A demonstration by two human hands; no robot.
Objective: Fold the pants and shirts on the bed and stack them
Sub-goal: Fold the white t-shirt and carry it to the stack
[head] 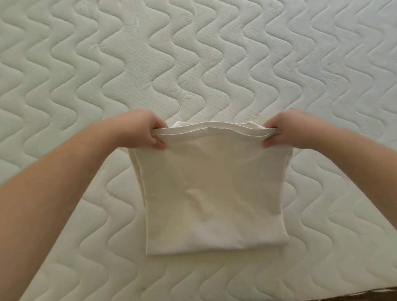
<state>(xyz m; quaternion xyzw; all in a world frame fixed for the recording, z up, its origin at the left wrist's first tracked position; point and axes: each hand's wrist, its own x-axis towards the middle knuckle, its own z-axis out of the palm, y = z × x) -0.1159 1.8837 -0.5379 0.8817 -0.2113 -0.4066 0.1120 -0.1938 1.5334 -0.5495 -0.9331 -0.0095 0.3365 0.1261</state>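
A white shirt (208, 195), folded into a rectangle of several layers, lies on the quilted mattress (190, 60) in the lower middle of the head view. My left hand (143, 132) pinches the far left corner of the folded layers, thumb on the near side. My right hand (287, 130) pinches the far right corner the same way. The far edge is lifted slightly off the bed between the two hands, while the near edge rests flat on the mattress. No pants or other garments are in view.
The pale mattress with wavy quilting fills the whole frame around the shirt. A dark strip (344, 297), perhaps the bed's edge or the floor, shows at the bottom right.
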